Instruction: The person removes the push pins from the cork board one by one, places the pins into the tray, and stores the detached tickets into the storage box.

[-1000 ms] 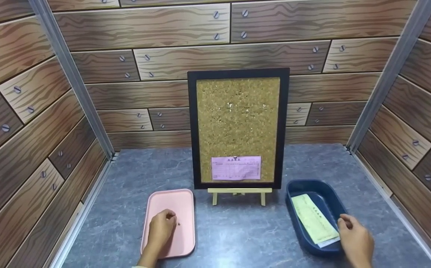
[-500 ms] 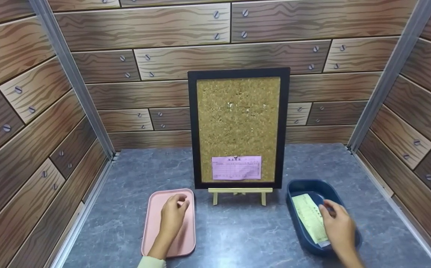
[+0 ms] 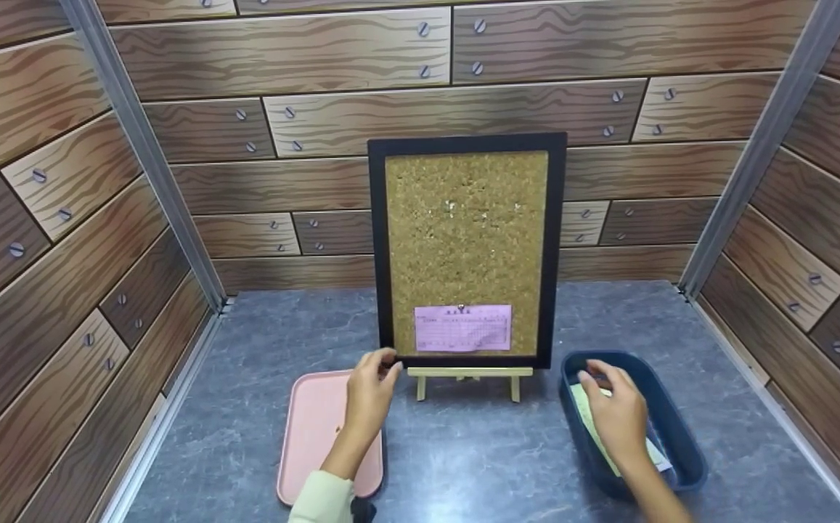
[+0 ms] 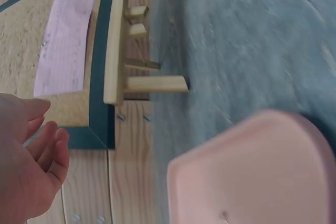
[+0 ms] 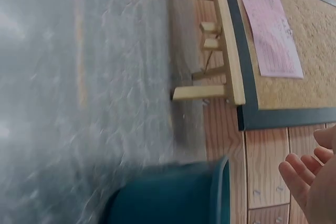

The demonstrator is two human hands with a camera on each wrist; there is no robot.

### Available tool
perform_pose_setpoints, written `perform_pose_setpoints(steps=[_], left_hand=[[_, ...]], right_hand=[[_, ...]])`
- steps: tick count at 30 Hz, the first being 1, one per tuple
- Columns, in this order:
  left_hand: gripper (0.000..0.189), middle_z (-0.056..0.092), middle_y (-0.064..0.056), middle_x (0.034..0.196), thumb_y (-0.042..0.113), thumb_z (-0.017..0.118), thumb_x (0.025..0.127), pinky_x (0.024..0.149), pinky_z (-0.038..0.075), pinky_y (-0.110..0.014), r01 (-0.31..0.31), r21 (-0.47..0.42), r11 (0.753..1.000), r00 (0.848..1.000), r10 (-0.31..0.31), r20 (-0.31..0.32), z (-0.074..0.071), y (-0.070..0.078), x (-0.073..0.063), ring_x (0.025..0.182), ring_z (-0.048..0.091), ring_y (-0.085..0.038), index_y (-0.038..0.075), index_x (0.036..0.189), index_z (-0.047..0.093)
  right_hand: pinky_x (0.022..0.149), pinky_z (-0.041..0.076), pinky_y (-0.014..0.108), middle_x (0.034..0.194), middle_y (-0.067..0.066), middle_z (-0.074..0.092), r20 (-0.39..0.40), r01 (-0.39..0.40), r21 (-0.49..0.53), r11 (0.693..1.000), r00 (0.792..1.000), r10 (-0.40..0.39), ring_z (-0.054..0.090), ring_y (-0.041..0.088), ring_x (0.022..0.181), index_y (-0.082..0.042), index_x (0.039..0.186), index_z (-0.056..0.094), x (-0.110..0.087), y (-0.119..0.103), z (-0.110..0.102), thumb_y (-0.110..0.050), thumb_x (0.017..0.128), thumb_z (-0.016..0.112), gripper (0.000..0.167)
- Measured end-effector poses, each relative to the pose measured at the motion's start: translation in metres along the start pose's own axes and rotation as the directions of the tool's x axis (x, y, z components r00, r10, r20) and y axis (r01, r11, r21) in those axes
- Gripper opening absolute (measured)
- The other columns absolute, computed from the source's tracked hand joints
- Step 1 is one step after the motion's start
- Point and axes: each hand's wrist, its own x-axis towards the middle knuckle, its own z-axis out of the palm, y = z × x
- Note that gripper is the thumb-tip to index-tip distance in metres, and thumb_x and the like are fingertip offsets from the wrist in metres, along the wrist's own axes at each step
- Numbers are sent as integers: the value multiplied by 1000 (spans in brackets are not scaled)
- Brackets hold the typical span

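In the head view my left hand hangs over the far right part of a pink tray, its fingertips near the board's lower left corner. Thumb and fingers are apart, with nothing seen between them. A tiny pin-like piece lies on the tray. My right hand is above a dark blue bin, fingers loosely bent and holding nothing visible. It partly covers a green paper slip in the bin. A framed corkboard bears a pink paper form, fixed by a small pin at its top.
The corkboard leans upright on a small wooden easel. Under everything is a grey marbled tabletop. Wood-patterned walls close off the back and both sides. A whitish slip lies by the green one.
My left hand has moved from the tray's middle forward and right, towards the board. The right hand has shifted from the bin's right rim leftward and forward over the bin.
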Motion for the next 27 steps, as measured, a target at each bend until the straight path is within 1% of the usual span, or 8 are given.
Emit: perform_pose_setpoints(steps=[5, 9, 12, 15, 17, 20, 23, 27], left_hand=[[18, 61, -2, 89, 11, 70, 82, 67, 51, -28, -46, -31, 998, 999, 46, -5, 10, 12, 9, 75, 60, -13, 6, 99, 66], [17, 61, -1, 88, 11, 69, 83, 65, 50, -26, -62, -29, 998, 998, 62, -3, 17, 19, 17, 73, 58, -10, 8, 99, 66], [18, 61, -2, 88, 9, 69, 82, 65, 49, -26, -78, -28, 997, 997, 78, -10, 22, 23, 22, 73, 58, -12, 7, 99, 66], [19, 62, -2, 89, 8, 69, 81, 66, 49, -26, -101, -10, 995, 995, 101, -24, 28, 26, 27, 74, 59, -13, 6, 100, 66], [19, 62, -2, 89, 9, 70, 81, 67, 48, -26, -118, 5, 993, 992, 118, -31, 32, 29, 31, 74, 59, -13, 7, 100, 67], [19, 63, -3, 89, 9, 70, 81, 68, 47, -26, -148, 6, 989, 988, 148, -45, 39, 33, 36, 75, 59, -16, 6, 99, 67], [19, 63, -5, 89, 7, 71, 79, 69, 47, -27, -177, -6, 984, 982, 176, -64, 46, 37, 42, 75, 60, -19, 5, 98, 66], [21, 62, -5, 89, 6, 71, 78, 69, 47, -27, -198, 7, 980, 977, 198, -80, 55, 42, 47, 76, 59, -18, 5, 98, 66]], right_hand=[[67, 43, 16, 98, -3, 65, 11, 43, 32, 999, 999, -44, 62, 13, 82, -8, 106, 68, 7, -9, 15, -16, 82, 71, 25], [65, 43, 15, 96, -1, 65, 7, 51, 57, 997, 999, -51, 61, 13, 81, -7, 105, 68, 12, -16, 26, -14, 82, 71, 25], [65, 42, 12, 95, 1, 65, 2, 61, 84, 995, 998, -61, 62, 15, 79, -5, 104, 68, 16, -22, 34, -13, 82, 71, 24], [64, 43, 13, 97, 1, 65, 14, 67, 110, 992, 998, -69, 63, 15, 80, -6, 105, 68, 20, -28, 42, -14, 82, 71, 24], [65, 45, 16, 98, 1, 65, 25, 66, 122, 990, 997, -70, 64, 15, 80, -6, 105, 68, 22, -31, 47, -15, 83, 70, 24], [67, 50, 28, 99, 2, 65, 27, 74, 130, 989, 997, -78, 64, 17, 80, -6, 104, 68, 26, -34, 55, -14, 82, 70, 23], [68, 51, 37, 97, 3, 65, 24, 87, 129, 988, 996, -90, 64, 18, 80, -5, 103, 68, 30, -37, 62, -13, 82, 71, 23], [69, 50, 36, 97, 3, 65, 25, 80, 142, 987, 996, -85, 63, 18, 82, -4, 104, 68, 34, -43, 71, -12, 81, 71, 24]])
